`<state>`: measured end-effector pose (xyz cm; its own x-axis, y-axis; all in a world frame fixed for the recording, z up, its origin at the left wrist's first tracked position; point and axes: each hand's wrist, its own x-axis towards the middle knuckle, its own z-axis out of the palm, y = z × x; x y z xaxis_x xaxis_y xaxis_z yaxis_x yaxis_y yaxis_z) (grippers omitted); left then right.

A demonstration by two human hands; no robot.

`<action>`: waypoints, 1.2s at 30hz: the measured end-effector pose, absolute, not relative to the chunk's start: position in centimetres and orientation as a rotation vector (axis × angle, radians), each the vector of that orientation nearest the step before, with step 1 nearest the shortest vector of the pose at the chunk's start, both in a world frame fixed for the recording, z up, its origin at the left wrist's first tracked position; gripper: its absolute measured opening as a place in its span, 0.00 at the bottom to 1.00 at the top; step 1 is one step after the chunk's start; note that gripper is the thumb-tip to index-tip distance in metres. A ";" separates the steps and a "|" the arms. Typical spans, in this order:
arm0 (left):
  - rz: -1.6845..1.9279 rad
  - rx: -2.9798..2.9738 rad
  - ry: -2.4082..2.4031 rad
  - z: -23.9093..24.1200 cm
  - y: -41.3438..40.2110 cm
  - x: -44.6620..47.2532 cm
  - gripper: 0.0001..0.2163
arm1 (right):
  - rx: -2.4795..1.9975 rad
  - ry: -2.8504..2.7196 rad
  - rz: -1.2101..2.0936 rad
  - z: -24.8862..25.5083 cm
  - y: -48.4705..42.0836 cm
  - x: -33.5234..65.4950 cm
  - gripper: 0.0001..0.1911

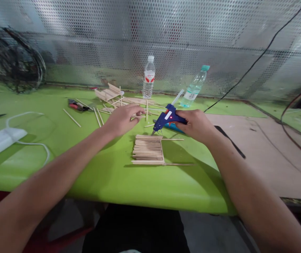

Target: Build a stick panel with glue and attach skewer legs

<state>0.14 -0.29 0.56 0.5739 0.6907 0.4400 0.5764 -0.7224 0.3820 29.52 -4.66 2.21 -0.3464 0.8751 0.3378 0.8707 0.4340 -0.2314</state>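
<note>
My right hand (pixel 196 124) is wrapped round the handle of a blue hot glue gun (pixel 166 117), which has a small red light lit. Its nozzle points down at the far edge of a flat panel of thin wooden sticks (pixel 148 148), laid side by side on the green table. Two longer sticks jut from the panel's right side. Beyond the panel, my left hand (pixel 124 120) is curled, with a thin wooden stick (pixel 141 116) showing between thumb and fingers. Part of that stick is hidden by the hand.
Loose sticks (pixel 140 102) and a small stick structure (pixel 109 93) lie behind my left hand, near pliers (pixel 78 105). Two water bottles (pixel 149 78) stand by the perforated metal wall. A white power strip (pixel 2 142) is at left, a beige board (pixel 266 151) at right.
</note>
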 end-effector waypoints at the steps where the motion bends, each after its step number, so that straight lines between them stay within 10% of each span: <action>1: 0.866 2.631 1.054 0.6 -0.4 0.2 0.12 | -1.473 -2.283 0.016 2.2 -4.7 29.6 0.05; 36: 0.869 2.771 0.889 0.6 -0.9 0.3 0.07 | -1.496 -2.260 -0.157 1.9 -4.8 28.9 0.08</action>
